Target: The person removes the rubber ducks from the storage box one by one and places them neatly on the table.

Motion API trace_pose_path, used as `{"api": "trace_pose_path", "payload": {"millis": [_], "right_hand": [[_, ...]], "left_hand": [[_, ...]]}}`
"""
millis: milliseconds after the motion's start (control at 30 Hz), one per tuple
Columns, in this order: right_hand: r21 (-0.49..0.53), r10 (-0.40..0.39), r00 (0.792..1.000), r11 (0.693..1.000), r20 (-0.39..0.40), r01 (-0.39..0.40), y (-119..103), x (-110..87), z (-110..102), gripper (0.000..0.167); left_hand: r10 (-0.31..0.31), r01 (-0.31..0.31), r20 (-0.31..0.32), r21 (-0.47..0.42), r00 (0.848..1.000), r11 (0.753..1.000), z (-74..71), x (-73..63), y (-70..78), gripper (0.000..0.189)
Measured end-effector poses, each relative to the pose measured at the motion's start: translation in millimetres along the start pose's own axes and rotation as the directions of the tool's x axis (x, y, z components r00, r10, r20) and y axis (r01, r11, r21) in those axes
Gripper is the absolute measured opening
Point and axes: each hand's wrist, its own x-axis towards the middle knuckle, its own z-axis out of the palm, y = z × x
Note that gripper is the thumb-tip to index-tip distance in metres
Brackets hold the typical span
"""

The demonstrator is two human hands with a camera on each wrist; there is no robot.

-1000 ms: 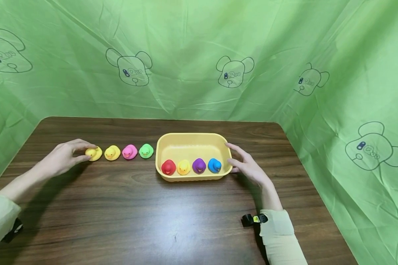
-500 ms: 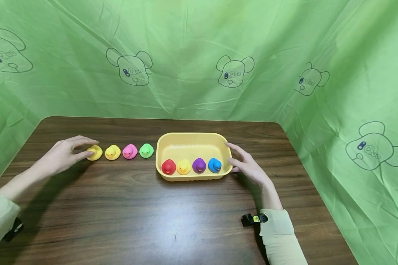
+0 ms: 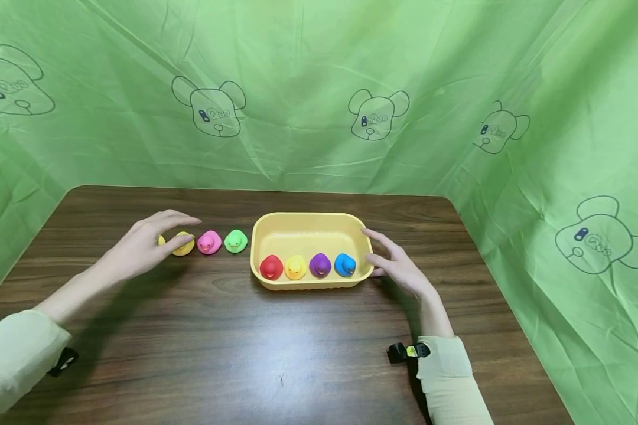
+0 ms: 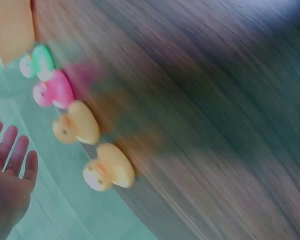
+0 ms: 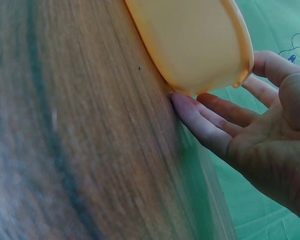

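My left hand (image 3: pixel 143 245) hovers over the two yellow rubber ducks at the left end of a row, its fingers apart and holding nothing. The leftmost yellow duck (image 4: pixel 110 167) and its yellow neighbour (image 4: pixel 80 124) are partly hidden by that hand in the head view. Beside them stand a pink duck (image 3: pixel 209 242) and a green duck (image 3: pixel 236 241). My right hand (image 3: pixel 399 270) touches the right end of a yellow plastic tub (image 3: pixel 308 218) with its fingertips. Along the tub's near side sit a red duck (image 3: pixel 271 267), a yellow duck (image 3: pixel 295 267), a purple duck (image 3: pixel 320 265) and a blue duck (image 3: pixel 345 265).
Everything stands on a dark wood-grain table (image 3: pixel 218 330). A green curtain (image 3: pixel 298 141) with printed bear heads hangs behind it and along both sides. Each wrist carries a black strap, such as the right strap (image 3: pixel 408 352).
My left hand has let go of the leftmost yellow duck, opened its fingers and moved right, over the second yellow duck. The right hand, the tub and the ducks have stayed in place.
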Motion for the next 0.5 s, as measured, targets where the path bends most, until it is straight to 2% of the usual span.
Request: {"api": "trace_pose_path", "payload": {"millis": [67, 267, 500], "right_hand": [[0.002, 0.003, 1.000, 1.000, 0.001, -0.003, -0.5, -0.2, 0.2, 0.063], [0.002, 0.002, 1.000, 1.000, -0.002, -0.002, -0.7, -0.1, 0.6, 0.063], [-0.003, -0.001, 1.000, 1.000, -0.008, 0.001, -0.3, -0.5, 0.3, 0.063]], "left_hand": [[0.020, -0.020, -0.001, -0.005, 1.000, 1.000, 3.2, 2.9, 7.0, 0.035], [0.015, -0.015, 0.012, -0.054, 1.000, 0.998, 13.5, 12.1, 21.5, 0.036], [0.068, -0.065, 0.047, -0.058, 0.997, 0.996, 31.0, 24.2, 40.9, 0.036]]}}
